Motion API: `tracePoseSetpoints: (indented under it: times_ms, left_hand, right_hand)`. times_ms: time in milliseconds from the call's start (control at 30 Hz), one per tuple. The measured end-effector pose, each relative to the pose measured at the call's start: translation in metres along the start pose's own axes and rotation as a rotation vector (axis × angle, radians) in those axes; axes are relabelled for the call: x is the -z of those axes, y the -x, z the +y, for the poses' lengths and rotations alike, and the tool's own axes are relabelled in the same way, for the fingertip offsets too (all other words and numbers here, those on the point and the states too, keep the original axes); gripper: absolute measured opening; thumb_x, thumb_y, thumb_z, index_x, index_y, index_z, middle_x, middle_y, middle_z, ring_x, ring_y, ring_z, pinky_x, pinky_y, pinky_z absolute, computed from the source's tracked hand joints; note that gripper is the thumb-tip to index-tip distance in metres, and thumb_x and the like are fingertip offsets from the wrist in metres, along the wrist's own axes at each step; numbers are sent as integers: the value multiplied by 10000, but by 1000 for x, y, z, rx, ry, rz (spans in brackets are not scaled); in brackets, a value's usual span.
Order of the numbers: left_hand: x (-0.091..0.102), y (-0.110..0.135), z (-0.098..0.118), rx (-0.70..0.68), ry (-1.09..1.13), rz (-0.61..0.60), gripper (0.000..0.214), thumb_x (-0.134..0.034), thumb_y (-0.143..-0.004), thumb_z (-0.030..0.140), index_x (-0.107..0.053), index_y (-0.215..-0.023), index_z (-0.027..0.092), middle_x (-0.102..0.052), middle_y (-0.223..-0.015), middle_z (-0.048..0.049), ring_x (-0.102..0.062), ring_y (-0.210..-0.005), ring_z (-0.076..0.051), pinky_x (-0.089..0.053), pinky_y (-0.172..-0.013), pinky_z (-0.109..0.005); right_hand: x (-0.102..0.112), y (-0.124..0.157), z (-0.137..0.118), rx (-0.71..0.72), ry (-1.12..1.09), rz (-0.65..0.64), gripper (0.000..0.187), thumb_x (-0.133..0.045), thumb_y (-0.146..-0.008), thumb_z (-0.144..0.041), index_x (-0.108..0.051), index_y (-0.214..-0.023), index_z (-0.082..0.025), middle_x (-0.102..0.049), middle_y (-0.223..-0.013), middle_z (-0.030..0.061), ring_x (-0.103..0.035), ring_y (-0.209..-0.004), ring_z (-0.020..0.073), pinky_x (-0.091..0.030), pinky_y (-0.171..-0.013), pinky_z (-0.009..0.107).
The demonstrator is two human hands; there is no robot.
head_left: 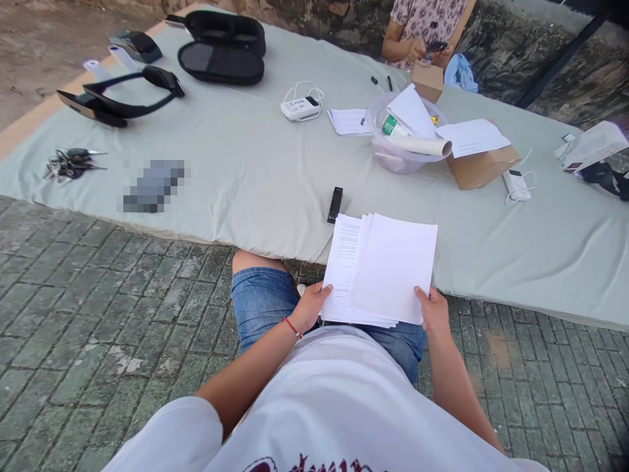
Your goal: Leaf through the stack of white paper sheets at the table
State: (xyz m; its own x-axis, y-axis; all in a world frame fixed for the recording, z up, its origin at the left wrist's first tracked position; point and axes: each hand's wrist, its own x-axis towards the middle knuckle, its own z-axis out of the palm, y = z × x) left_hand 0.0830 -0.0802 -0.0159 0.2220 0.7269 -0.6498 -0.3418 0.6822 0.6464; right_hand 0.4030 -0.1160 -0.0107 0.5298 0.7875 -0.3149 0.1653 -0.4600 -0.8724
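Observation:
A loose stack of white paper sheets [393,262] is held between both hands, partly above my lap and partly over the table's front edge. My left hand [313,305] grips the stack's left edge with the thumb on top. On the opposite side my right hand [432,308] pinches the right edge. The sheets are fanned unevenly; the left ones carry printed lines, while the top right one looks blank. Just beyond the papers lies a small black stapler-like bar [335,204]. The fingers under the sheets are hidden.
A clear plastic basin [393,160] holds papers, a bottle and a roll. Beside it sits a cardboard box [481,167] topped with a sheet. Keys [71,164], a black headset [122,98] and an open black case [221,62] are at left. Another person [425,33] sits across the table.

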Motion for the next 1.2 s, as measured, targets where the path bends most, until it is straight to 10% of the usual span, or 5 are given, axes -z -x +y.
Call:
tracePoseSetpoints:
  times_ms: [167,467,633,1200]
  left_hand:
    - [-2,-1,0,9,15,47,435,-843,-651,424,-725,-940,121,-771,-920,-113,-715,-834,-251,-555,-853,-415]
    - [-5,4,8,65,58,21,372,-792,-717,447,-727,-903,131,-771,-909,-127,-724,-836,-280,-570,-788,-399]
    - [-5,7,9,146,128,-13,342,-736,-764,404,-722,-963,126,-762,-990,-137,-716,-947,-288,-572,-841,-397]
    - [-6,2,-1,176,184,-13,402,-663,-844,445,-698,-1058,106,-749,-1047,-158,-716,-959,-269,-564,-879,-390]
  right_hand:
    - [5,2,0,-66,-32,37,480,-733,-704,-524,-720,-1046,-186,-762,-1034,70,-704,-947,289,-567,-810,411]
    - [-13,9,-4,-156,-192,-282,586,-822,-659,-471,-667,-1175,-238,-716,-1202,64,-674,-1091,292,-556,-936,456]
    - [-18,14,-3,-282,-231,-394,540,-829,-653,-464,-691,-1119,-228,-751,-1092,72,-719,-942,296,-612,-752,441]
    - [-8,8,-2,-182,-309,-56,378,-805,-638,-380,-731,-972,-217,-768,-1019,41,-711,-971,277,-560,-929,425]
